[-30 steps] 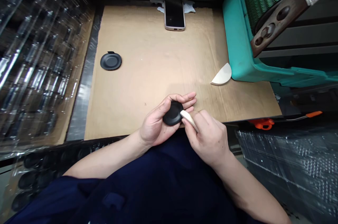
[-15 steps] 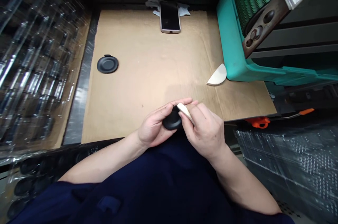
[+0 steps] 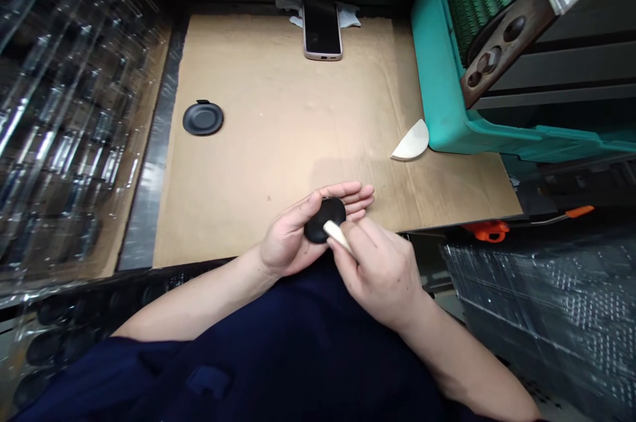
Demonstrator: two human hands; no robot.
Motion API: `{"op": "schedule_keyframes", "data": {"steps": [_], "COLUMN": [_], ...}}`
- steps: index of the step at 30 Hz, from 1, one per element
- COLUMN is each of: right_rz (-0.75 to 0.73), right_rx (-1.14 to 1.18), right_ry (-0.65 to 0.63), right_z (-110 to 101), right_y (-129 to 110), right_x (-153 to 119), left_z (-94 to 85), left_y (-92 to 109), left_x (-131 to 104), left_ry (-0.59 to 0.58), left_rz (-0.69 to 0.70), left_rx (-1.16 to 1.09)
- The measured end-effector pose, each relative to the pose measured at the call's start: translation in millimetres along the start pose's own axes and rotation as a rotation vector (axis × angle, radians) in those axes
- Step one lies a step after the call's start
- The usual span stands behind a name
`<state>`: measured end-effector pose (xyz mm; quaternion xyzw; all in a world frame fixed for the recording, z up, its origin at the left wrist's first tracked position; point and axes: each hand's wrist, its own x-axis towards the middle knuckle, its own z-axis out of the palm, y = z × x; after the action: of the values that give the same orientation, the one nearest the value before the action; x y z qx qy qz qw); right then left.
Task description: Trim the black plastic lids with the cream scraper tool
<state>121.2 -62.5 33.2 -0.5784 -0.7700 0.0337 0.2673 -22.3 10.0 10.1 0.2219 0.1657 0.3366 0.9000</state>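
A black round part [image 3: 324, 215] lies in the palm of my left hand [image 3: 293, 236], with the thumb resting on its rim and the fingers stretched out beneath. My right hand [image 3: 380, 266] is closed around a white piece [image 3: 340, 236], perhaps a pad or sponge, whose tip touches the lower right of the black part. Most of that piece is hidden by my fingers. Farther left, a similar black round dish with a small tab [image 3: 203, 118] lies on the cardboard sheet [image 3: 278, 137]. A white half-round piece [image 3: 412, 142] rests at the right.
A phone [image 3: 322, 31] lies on a white cloth at the back. On the right stands a teal crate [image 3: 442, 91], a metal bracket [image 3: 507, 38] above it. Clear plastic trays [image 3: 74, 110] are stacked at left. An orange-handled tool [image 3: 489, 230] sits below the crate.
My right hand has moved the white piece down and left, from the black part's upper right edge to its lower side. The left hand holds nearly the same position.
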Motion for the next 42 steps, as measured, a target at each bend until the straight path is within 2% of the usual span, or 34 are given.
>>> {"op": "schedule_keyframes", "data": {"steps": [3, 7, 9, 14, 19, 24, 28, 33, 38, 42], "right_rz": [-0.027, 0.094, 0.118, -0.009, 0.096, -0.009, 0.025, -0.045, 0.03, -0.044], "right_rx": [0.066, 0.032, 0.037, 0.145, 0.099, 0.141, 0.126, 0.105, 0.112, 0.129], "right_ry": [-0.046, 0.05, 0.053, -0.03, 0.041, -0.016, 0.027, 0.05, 0.137, 0.074], "right_z": [2, 6, 8, 11, 11, 14, 16, 15, 13, 11], "right_y": [-1, 5, 2, -9, -4, -9, -12, -12, -12, -13], "right_x": [-1, 0, -1, -2, -1, -2, -1, 6, 12, 11], "left_z": [1.0, 1.0, 0.9, 1.4, 1.5, 2.9, 4.4, 4.9, 6.1, 5.8], "left_y": [0, 0, 0, 0, 0, 1, 2, 3, 3, 4], "left_x": [0, 0, 0, 1, 1, 1, 2, 1, -3, -3], "left_ry": [0.006, 0.021, 0.037, 0.074, 0.061, 0.097, 0.104, 0.083, 0.026, 0.03], "left_rz": [0.023, 0.042, 0.046, 0.061, 0.077, 0.074, 0.076, 0.079, 0.06, 0.058], "left_rx": [0.024, 0.014, 0.014, 0.037, 0.021, 0.025, 0.017, 0.058, 0.128, 0.139]}}
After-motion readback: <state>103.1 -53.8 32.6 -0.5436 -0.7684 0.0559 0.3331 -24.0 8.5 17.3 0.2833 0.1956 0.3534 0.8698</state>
